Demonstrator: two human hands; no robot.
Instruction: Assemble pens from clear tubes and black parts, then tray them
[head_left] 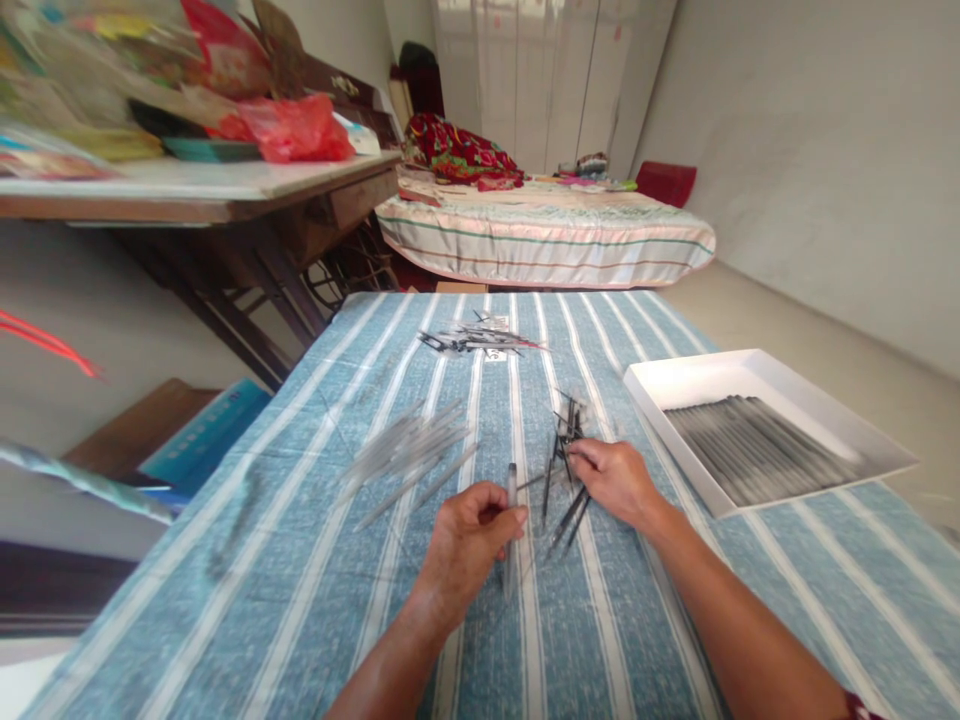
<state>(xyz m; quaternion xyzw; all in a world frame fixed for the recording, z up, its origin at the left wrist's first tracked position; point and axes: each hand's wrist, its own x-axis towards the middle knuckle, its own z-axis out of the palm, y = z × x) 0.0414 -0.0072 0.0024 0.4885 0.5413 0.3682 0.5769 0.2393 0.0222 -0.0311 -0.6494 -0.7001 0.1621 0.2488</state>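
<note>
The tube (512, 480) is in the left hand (466, 535), over the near middle of the striped surface (300, 610), its far tip pointing away from the person; whether its near end touches the cloth cannot be told. The left thumb and fingers are clamped on it. Just to its right, the right hand (619, 482) is at the loose pile of dark sticks (568, 430), thumb and fingers drawn close; whether they grip one or merely sort among them, I cannot tell. The step in hand looks like picking out a stick while the tube is held ready; the next move would call for freeing a single stick from its crossed neighbours and, if the two belong together, lining it up with the tube's end. Clear tubes (411, 455) lie in a spread left of the hands, and a mixed heap (480, 338) lies near the far edge, with the bed (555, 240) beyond. On the right, the white box (712, 376) holds a row of dark rods (757, 450); its raised wall would need clearing by anything carried in. Between the hands the room is narrow; the near left of the surface offers the widest bare stretch.
</note>
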